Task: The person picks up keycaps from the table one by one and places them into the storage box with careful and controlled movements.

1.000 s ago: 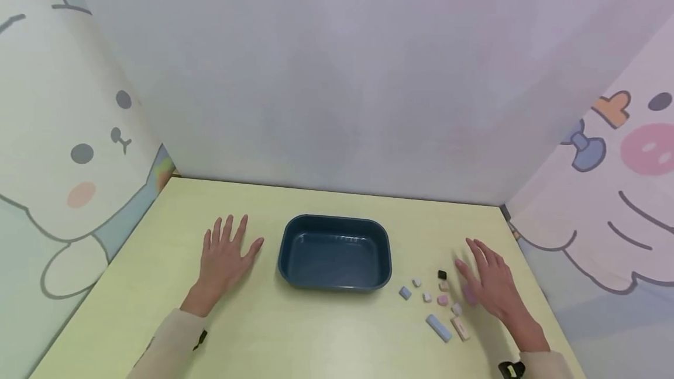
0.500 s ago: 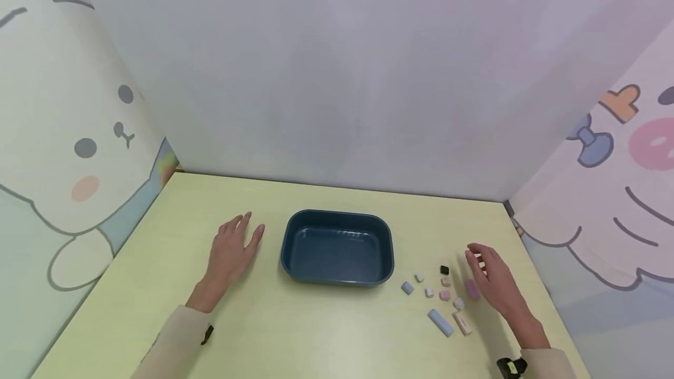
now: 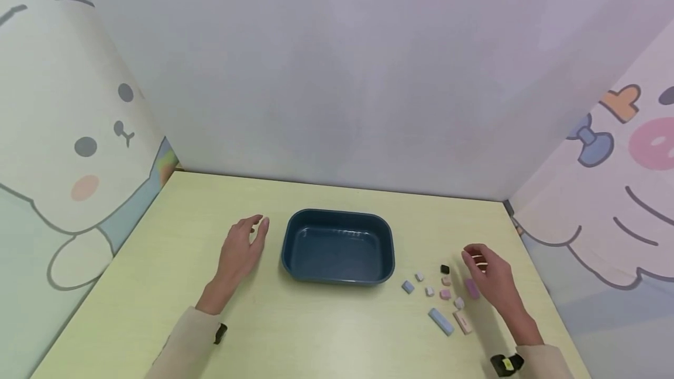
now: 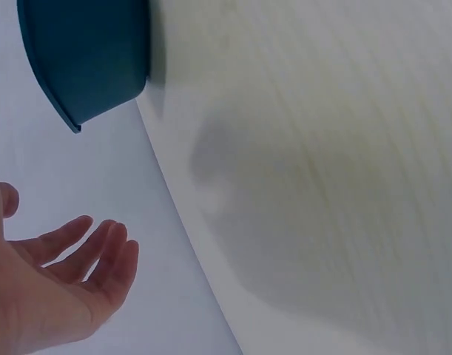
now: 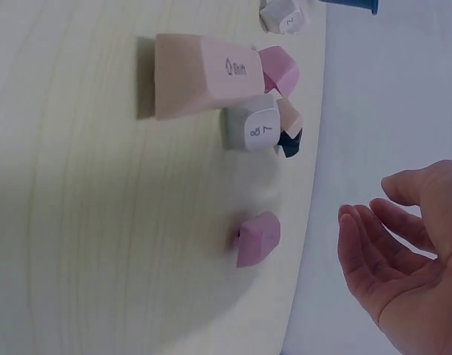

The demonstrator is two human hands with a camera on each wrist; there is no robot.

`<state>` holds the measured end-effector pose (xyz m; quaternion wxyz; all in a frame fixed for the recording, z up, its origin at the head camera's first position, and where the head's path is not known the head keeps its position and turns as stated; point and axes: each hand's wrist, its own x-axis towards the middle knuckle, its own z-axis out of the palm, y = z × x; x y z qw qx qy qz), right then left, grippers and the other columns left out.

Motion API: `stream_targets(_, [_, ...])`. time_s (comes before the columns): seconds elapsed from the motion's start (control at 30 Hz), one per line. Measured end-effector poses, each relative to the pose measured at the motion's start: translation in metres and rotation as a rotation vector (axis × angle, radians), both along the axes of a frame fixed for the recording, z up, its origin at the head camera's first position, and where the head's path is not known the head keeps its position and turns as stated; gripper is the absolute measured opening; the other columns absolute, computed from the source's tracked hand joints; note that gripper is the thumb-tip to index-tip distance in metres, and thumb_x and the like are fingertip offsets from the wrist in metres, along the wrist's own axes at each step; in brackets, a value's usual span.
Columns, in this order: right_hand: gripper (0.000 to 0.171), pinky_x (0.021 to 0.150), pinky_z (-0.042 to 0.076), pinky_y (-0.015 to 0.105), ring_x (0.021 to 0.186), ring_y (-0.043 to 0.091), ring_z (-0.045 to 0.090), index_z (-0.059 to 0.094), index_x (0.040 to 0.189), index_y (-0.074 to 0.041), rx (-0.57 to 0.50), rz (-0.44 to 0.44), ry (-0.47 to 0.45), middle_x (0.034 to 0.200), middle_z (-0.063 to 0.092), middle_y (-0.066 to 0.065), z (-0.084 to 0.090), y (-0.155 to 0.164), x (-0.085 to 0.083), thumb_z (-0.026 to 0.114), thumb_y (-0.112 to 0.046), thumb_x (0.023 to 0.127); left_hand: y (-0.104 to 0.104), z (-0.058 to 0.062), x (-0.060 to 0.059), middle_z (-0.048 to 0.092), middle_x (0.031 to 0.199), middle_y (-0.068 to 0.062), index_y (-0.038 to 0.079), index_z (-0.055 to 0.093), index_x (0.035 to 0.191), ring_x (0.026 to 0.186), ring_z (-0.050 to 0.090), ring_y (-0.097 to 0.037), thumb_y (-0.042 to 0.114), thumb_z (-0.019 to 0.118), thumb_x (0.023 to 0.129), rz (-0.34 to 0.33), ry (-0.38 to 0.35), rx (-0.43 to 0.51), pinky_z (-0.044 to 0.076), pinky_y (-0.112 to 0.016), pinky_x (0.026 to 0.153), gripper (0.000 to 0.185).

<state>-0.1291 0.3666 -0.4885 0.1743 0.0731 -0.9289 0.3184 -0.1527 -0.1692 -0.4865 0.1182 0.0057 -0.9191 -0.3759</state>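
Loosely apart, the right grip [image 3: 494, 278] hangs near a purple keycap [image 3: 471, 289] whose long axis slants away leftward.

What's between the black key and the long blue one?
In the head view, a small peach key and a small pink key lie there, the peach one nearer the black key.

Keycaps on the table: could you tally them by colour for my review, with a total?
Black keycap: 1
Blue keycaps: 2
Peach keycaps: 2
Pink keycaps: 2
Greyish-white keycaps: 3
Total: 10
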Motion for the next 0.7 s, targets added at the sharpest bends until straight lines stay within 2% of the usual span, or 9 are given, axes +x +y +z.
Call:
stream_targets(0.27, [0.016, 0.074, 0.046, 0.006, 0.086, 0.001, 0.065, 0.071, 0.11, 0.0, 0.008, 0.031, -0.065, 0.1, 0.073, 0.012, 0.0, -0.003, 0.0, 0.072, -0.01, 0.097, 0.013, 0.008, 0.003, 0.068, 0.115, -0.017, -0.003, 0.066, 0.128, 0.095, 0.063, -0.03, 0.037, 0.048, 0.109, 0.008, 0.049, 0.07, 0.051, -0.044, 0.08, 0.048])
stream_targets(0.43, [0.016, 0.073, 0.048, 0.007, 0.085, 0.006, 0.068, 0.072, 0.109, -0.002, 0.013, 0.039, -0.096, 0.099, 0.074, 0.011, 0.001, -0.006, 0.0, 0.074, -0.01, 0.095, 0.022, 0.009, 0.004, 0.07, 0.101, -0.013, -0.003, 0.07, 0.12, 0.085, 0.065, -0.025, 0.032, 0.056, 0.107, 0.026, 0.085, 0.115, 0.053, -0.036, 0.073, 0.039])
stream_targets(0.6, [0.016, 0.071, 0.05, 0.012, 0.083, 0.013, 0.07, 0.072, 0.108, -0.002, 0.022, 0.033, -0.106, 0.098, 0.074, 0.01, -0.001, -0.008, 0.001, 0.075, -0.009, 0.094, 0.031, 0.006, 0.004, 0.071, 0.095, -0.011, -0.002, 0.073, 0.112, 0.078, 0.067, -0.024, 0.02, 0.066, 0.102, 0.018, 0.127, 0.159, 0.055, -0.03, 0.07, 0.026])
stream_targets(0.7, [0.016, 0.071, 0.054, 0.017, 0.083, 0.017, 0.071, 0.073, 0.108, -0.002, 0.043, 0.033, -0.117, 0.098, 0.074, 0.009, -0.003, -0.008, 0.0, 0.075, -0.009, 0.094, 0.034, 0.005, 0.005, 0.072, 0.095, -0.011, -0.001, 0.074, 0.11, 0.078, 0.068, -0.024, 0.018, 0.068, 0.1, 0.018, 0.112, 0.182, 0.055, -0.028, 0.07, 0.022])
